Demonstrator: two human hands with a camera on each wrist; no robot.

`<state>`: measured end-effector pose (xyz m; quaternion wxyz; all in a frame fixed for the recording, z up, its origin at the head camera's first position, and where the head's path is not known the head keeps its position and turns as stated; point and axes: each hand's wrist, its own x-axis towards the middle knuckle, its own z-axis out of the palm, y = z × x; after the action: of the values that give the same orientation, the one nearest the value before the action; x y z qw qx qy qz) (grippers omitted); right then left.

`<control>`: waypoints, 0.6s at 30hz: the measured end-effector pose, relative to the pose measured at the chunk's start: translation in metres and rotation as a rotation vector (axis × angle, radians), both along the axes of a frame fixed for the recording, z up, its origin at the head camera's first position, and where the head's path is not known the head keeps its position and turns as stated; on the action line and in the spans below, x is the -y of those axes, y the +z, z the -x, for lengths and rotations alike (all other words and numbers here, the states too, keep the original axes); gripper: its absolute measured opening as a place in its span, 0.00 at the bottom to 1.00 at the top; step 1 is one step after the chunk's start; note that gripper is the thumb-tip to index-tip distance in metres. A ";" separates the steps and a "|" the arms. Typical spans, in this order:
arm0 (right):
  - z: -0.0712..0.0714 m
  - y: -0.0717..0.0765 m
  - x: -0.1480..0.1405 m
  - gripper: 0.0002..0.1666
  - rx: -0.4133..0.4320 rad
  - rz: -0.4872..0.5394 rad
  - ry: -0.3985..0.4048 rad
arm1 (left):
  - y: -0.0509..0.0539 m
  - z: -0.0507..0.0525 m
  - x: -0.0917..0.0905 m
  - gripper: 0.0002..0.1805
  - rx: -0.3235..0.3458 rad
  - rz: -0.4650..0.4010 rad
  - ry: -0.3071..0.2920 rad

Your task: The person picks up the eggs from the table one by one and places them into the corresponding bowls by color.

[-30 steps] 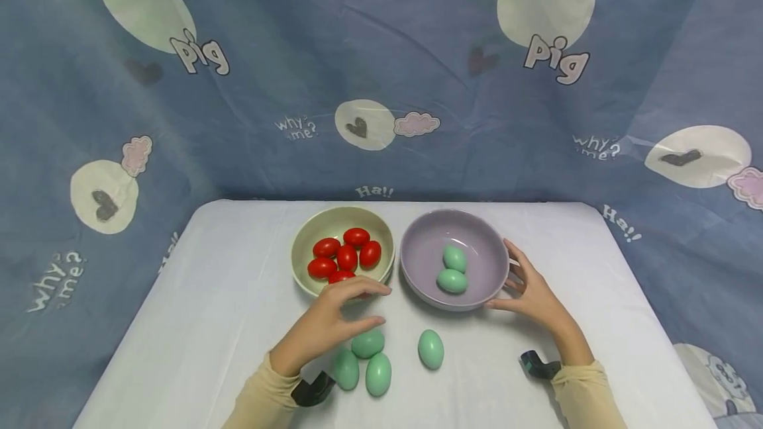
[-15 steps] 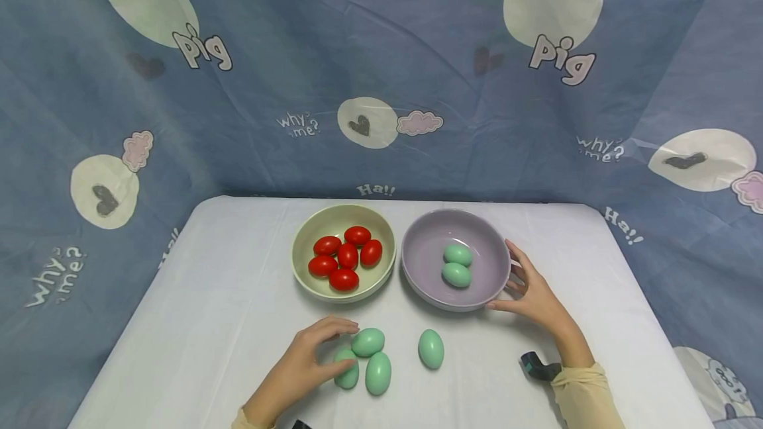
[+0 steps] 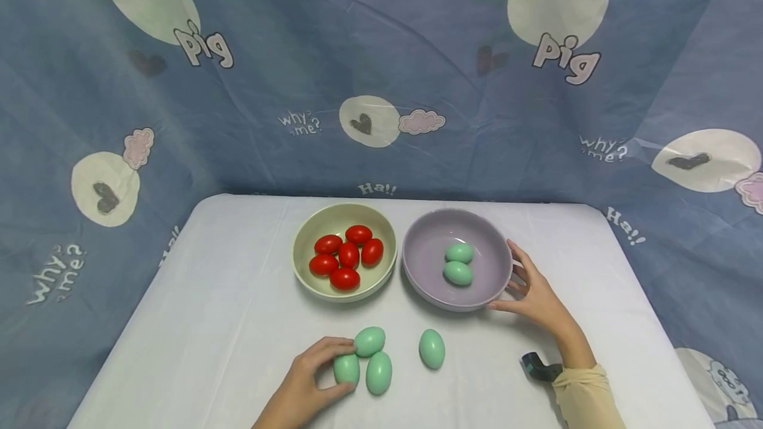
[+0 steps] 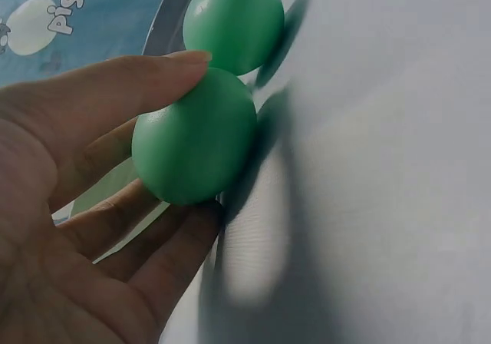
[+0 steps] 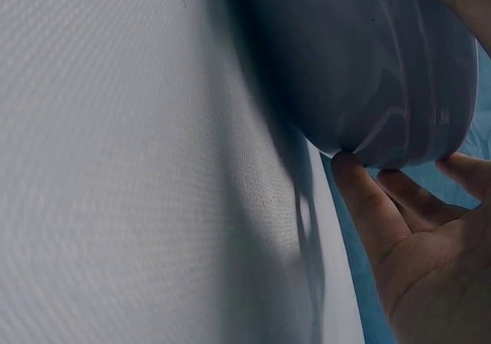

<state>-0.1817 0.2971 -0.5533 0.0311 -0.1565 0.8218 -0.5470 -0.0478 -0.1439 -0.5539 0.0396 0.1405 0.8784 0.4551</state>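
In the head view my left hand (image 3: 306, 379) is low on the table, its thumb and fingers around a green egg (image 3: 346, 369). The left wrist view shows the thumb and fingertips pinching that egg (image 4: 194, 138) on the white cloth, close against another green egg (image 4: 234, 23). Two more green eggs, one (image 3: 369, 341) behind and one (image 3: 379, 373) to the right, lie beside the pinched one. At the right side of the purple bowl (image 3: 417, 263), my right hand (image 3: 536, 293) holds its outer wall between thumb and fingers. Two green eggs (image 3: 458, 273) lie inside that bowl.
A pale green bowl (image 3: 306, 230) with several red eggs (image 3: 348, 255) stands left of the purple bowl. A single green egg (image 3: 432, 349) lies in front of the purple bowl. Behind the white table (image 3: 179, 323) hangs a blue printed cloth (image 3: 381, 38).
My left hand has come away from the pale green bowl, down toward the near left, and now pinches a green egg. My right hand stays at the purple bowl; the eggs inside shifted slightly.
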 end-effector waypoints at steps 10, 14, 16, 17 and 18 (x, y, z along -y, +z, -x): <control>-0.002 0.004 0.002 0.78 -0.003 0.006 -0.003 | 0.001 0.000 0.000 0.25 0.058 -0.080 -0.034; -0.002 0.004 0.002 0.78 0.001 0.002 -0.006 | 0.002 0.000 -0.001 0.26 0.103 -0.081 -0.030; -0.002 0.003 0.002 0.78 0.003 0.000 -0.007 | 0.003 0.000 -0.001 0.26 0.113 -0.075 -0.028; -0.001 0.003 0.001 0.78 0.005 -0.003 -0.007 | 0.004 0.001 -0.001 0.26 0.109 -0.071 -0.027; -0.001 0.003 0.001 0.78 0.004 -0.003 -0.008 | 0.004 0.001 -0.001 0.27 0.105 -0.071 -0.024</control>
<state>-0.1805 0.2959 -0.5505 0.0309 -0.1520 0.8232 -0.5462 -0.0492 -0.1431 -0.5498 0.0861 0.1284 0.8567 0.4921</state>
